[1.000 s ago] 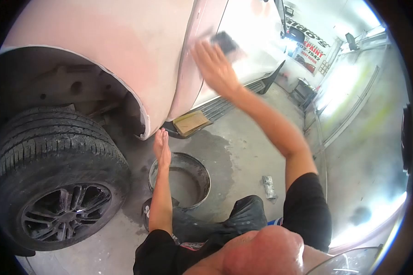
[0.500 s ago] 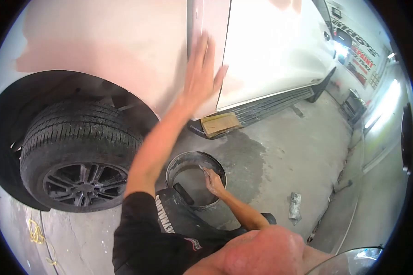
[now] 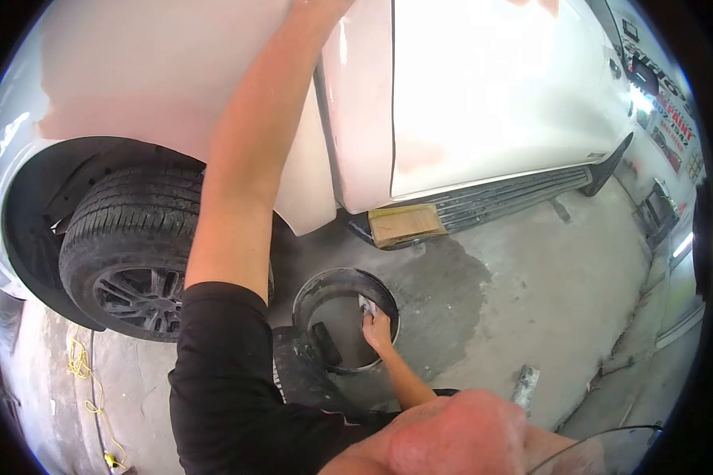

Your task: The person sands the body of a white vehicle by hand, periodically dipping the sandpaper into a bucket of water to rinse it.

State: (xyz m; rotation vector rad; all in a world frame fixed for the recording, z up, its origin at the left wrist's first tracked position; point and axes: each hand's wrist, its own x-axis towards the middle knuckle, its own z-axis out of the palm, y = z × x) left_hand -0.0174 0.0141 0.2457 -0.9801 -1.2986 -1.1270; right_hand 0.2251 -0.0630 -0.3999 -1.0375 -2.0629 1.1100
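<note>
My right hand is closed on a small grey-white folded piece, too small to name surely. It is inside the right part of a round dark bucket holding murky grey liquid. A black oblong block lies in the bucket's left part. My left arm reaches up across the white vehicle's body panel, which has pinkish patches. Only the base of my left hand shows at the top edge; its fingers are cut off from view.
A tyre stands in the wheel arch at left. A cardboard piece rests on the running board. A whitish block lies on the wet-stained concrete floor; a yellow cord lies at lower left.
My left hand, earlier flat against the panel beside the door gap with fingers spread, has moved up out of the frame. My right hand stays in the bucket. The view has shifted.
</note>
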